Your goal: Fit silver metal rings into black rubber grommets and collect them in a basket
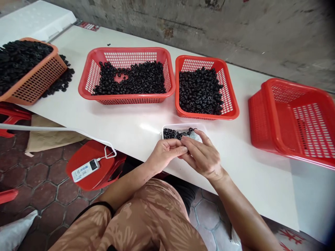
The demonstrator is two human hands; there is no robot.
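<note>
My left hand (166,155) and my right hand (201,157) meet just in front of a small white tray (183,126) on the white table (125,129). Their fingertips press together over the tray's near edge, and whatever lies between them is hidden. The tray holds small black rubber rings (172,133) at its left and shiny silvery pieces (190,136) at its right. One black ring (195,129) sits by my right forefinger, at the tray's far edge.
Along the table stand a red basket of black rings (131,55), another (199,61), and an orange basket (39,82) with rings spilled beside it. Stacked red baskets (288,118) sit at right. A white device (85,170) lies on a red stool (91,177) left of me.
</note>
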